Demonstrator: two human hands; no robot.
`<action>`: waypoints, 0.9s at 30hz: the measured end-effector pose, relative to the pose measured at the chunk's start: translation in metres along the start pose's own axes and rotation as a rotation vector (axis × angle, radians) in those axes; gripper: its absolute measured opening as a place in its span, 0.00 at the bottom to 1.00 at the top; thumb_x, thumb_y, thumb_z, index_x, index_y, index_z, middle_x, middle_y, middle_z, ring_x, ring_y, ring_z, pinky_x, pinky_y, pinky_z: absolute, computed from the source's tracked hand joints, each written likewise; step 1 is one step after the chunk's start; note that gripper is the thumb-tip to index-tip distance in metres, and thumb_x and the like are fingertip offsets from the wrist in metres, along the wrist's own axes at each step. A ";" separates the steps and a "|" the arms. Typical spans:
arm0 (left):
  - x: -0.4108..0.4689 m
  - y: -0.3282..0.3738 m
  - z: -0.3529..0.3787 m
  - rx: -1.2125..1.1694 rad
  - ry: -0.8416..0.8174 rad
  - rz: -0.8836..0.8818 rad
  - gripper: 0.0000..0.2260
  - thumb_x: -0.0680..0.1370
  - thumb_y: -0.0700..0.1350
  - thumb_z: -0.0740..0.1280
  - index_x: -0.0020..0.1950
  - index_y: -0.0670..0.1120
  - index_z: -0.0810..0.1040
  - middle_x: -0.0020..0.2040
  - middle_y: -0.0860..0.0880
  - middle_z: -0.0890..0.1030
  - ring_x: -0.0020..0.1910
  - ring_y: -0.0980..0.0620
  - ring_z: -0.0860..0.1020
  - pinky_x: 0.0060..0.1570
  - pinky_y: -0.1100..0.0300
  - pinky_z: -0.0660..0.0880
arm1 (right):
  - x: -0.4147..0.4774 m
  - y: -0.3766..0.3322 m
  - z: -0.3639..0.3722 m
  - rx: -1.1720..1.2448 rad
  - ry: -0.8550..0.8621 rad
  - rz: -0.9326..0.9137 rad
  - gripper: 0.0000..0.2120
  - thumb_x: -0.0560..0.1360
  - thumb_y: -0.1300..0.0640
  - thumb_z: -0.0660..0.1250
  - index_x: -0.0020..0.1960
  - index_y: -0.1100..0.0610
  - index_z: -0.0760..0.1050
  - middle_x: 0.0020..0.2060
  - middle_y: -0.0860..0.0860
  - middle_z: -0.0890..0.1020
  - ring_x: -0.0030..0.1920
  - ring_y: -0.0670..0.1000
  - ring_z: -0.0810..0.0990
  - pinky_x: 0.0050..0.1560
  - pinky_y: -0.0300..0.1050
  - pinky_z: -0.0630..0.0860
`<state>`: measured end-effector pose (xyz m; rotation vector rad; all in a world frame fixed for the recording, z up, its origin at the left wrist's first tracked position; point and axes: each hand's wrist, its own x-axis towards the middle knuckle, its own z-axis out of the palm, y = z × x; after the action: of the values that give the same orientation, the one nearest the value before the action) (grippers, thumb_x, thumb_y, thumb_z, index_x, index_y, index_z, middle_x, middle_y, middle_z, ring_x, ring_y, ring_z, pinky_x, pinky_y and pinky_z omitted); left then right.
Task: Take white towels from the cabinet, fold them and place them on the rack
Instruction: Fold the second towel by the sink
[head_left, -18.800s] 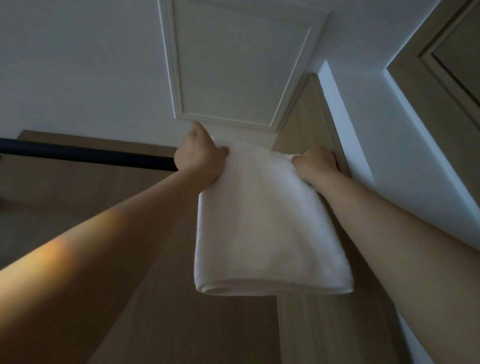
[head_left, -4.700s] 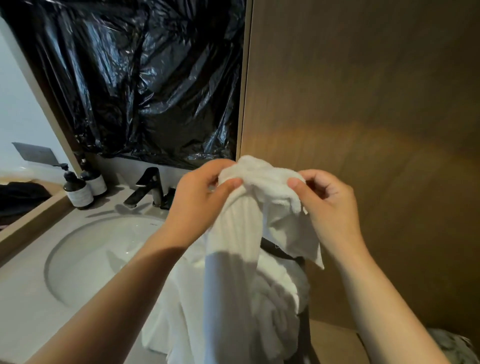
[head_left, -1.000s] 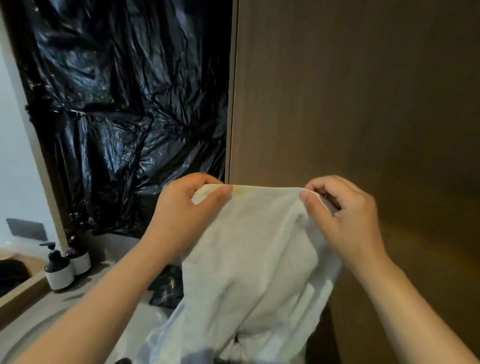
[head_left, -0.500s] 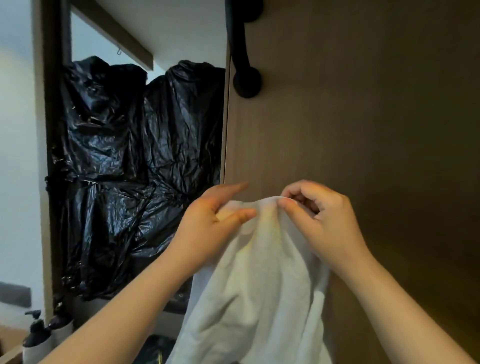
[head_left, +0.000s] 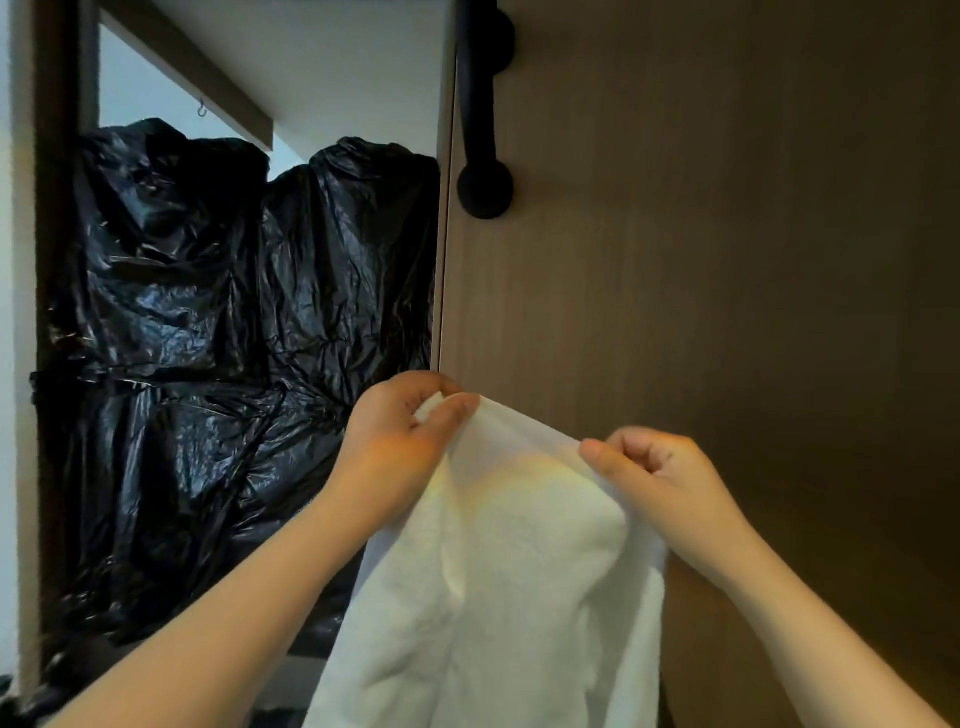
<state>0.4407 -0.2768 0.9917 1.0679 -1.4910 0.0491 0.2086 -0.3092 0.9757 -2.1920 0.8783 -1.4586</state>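
Head cam: left hand (head_left: 400, 441) & right hand (head_left: 660, 478) each pinch top edge of soft white terry towel (head_left: 509, 597), held before brown wood cabinet door (head_left: 727, 260). Towel hangs lengthwise below both grips, edge slack between; spread next.

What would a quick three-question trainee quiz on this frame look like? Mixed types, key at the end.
1. True or false: only the left hand holds the white towel.
2. Multiple choice: what covers the area left of the wooden panel? A) black plastic sheeting B) a stack of folded towels C) a tiled wall
3. Fill in: the black handle sits on the panel, ___ the hands.
Key: 1 false, the right hand pinches the towel's top edge too; 2 A; 3 above.
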 end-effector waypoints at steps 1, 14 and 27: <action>0.000 -0.003 0.002 0.018 -0.005 0.008 0.08 0.77 0.48 0.69 0.38 0.50 0.82 0.39 0.57 0.81 0.41 0.63 0.77 0.37 0.74 0.68 | -0.002 0.004 -0.003 -0.006 -0.008 0.015 0.27 0.70 0.40 0.66 0.36 0.66 0.73 0.27 0.54 0.70 0.30 0.50 0.69 0.34 0.47 0.66; -0.003 -0.016 0.006 0.029 0.029 0.004 0.10 0.77 0.49 0.69 0.36 0.53 0.79 0.40 0.55 0.81 0.40 0.61 0.77 0.37 0.69 0.70 | -0.006 0.020 -0.007 -0.297 0.269 -0.056 0.09 0.72 0.42 0.70 0.38 0.45 0.75 0.32 0.42 0.79 0.37 0.42 0.78 0.27 0.33 0.71; -0.005 -0.020 -0.002 0.193 0.040 -0.041 0.08 0.79 0.48 0.65 0.45 0.48 0.81 0.42 0.52 0.79 0.41 0.54 0.78 0.36 0.59 0.69 | 0.002 0.006 -0.012 -0.334 0.289 -0.059 0.11 0.75 0.44 0.66 0.38 0.49 0.75 0.30 0.45 0.77 0.34 0.45 0.77 0.31 0.42 0.72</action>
<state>0.4537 -0.2843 0.9775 1.2454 -1.4489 0.1879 0.1962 -0.3146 0.9777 -2.2856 1.2419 -1.8002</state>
